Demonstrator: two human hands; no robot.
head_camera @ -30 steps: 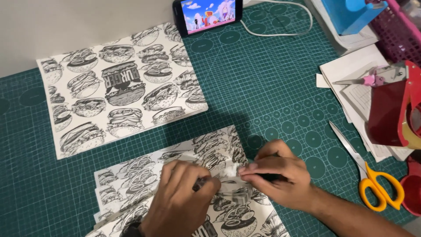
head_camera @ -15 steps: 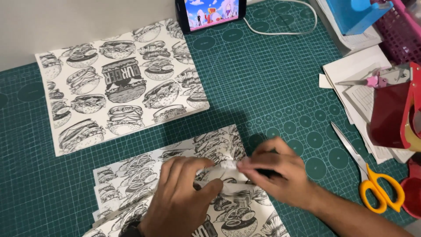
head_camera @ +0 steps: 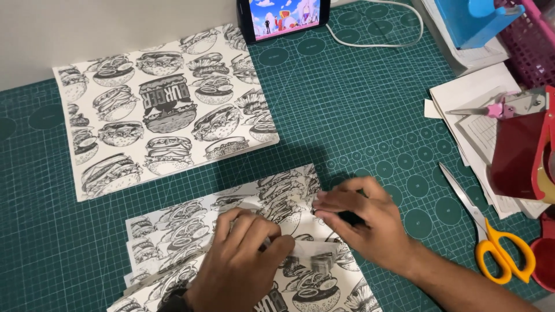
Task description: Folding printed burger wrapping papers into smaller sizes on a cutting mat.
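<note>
A burger-print paper sheet [head_camera: 173,231], black on white and partly folded, lies on the green cutting mat [head_camera: 358,115] in front of me. My left hand [head_camera: 240,260] presses down on the middle of it, fingers bent over a fold. My right hand [head_camera: 364,219] rests at the sheet's right edge, fingertips pinching the folded paper near the left hand. A pale strip, tape or a paper flap [head_camera: 315,249], shows between the two hands. A second flat sheet [head_camera: 162,110] of the same print lies at the back left, untouched.
Yellow-handled scissors [head_camera: 491,237] lie to the right of my right hand. A red tape dispenser [head_camera: 529,156] and stacked white papers [head_camera: 468,98] sit at the right edge. A phone [head_camera: 283,16] with a cartoon stands at the back, its white cable [head_camera: 387,40] beside it. A blue object [head_camera: 474,20] and pink basket [head_camera: 532,46] are in the back right corner.
Both hands have shifted slightly on the folded sheet; the right fingers now stretch left along the fold and a pale strip shows between the hands.
</note>
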